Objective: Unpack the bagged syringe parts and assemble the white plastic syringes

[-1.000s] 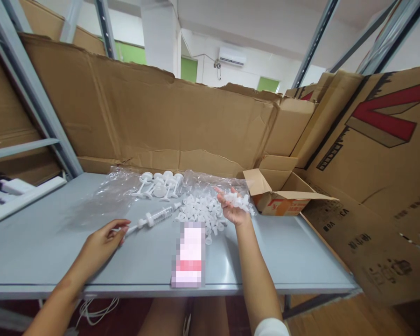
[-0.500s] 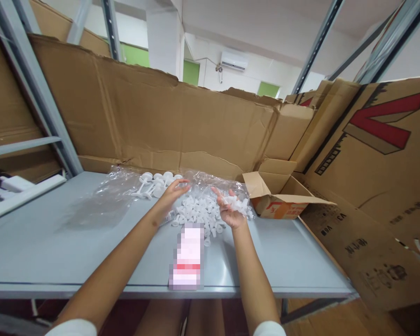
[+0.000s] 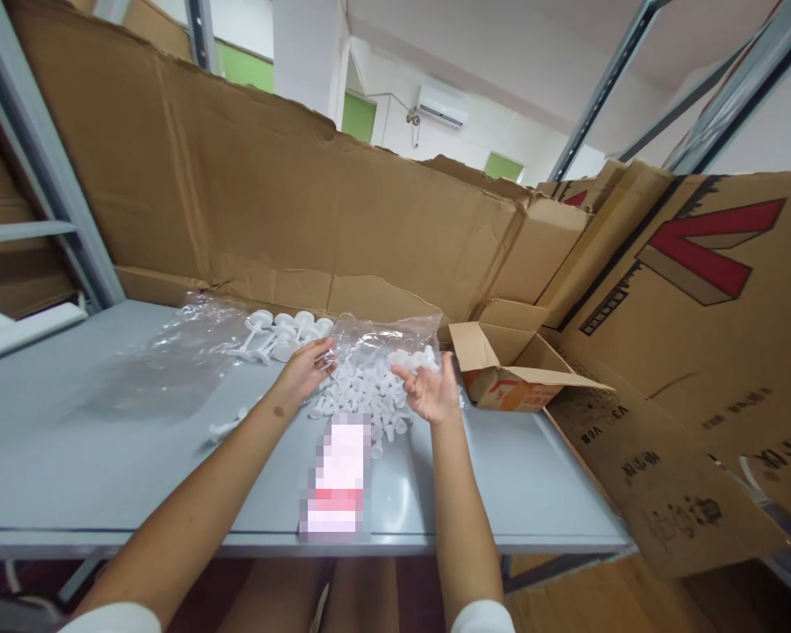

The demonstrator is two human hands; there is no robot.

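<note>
Small white plastic parts (image 3: 359, 391) lie in a loose pile on the grey table. Behind and over the pile's far side is a clear plastic bag (image 3: 386, 332), with more white parts (image 3: 417, 359) at its right end. My left hand (image 3: 308, 369) is at the bag's left edge, its fingers curled and seemingly closed on the film. At the pile's right side my right hand (image 3: 433, 396) is turned palm up, thumb raised and fingers apart. A few white pieces (image 3: 228, 428) lie left of my left forearm. A blurred pink-and-white packet (image 3: 336, 475) lies in front of the pile.
Larger white spool-shaped parts (image 3: 286, 332) and another clear bag (image 3: 171, 360) lie at the back left of the table (image 3: 105, 475). An open cardboard box (image 3: 524, 387) stands at the right. Tall cardboard sheets (image 3: 343, 220) wall the back and right side.
My left hand's fingers have curled in at the bag's edge. My right hand has turned, its thumb now up. The bag's right end stands higher. White pieces now show beside my left forearm.
</note>
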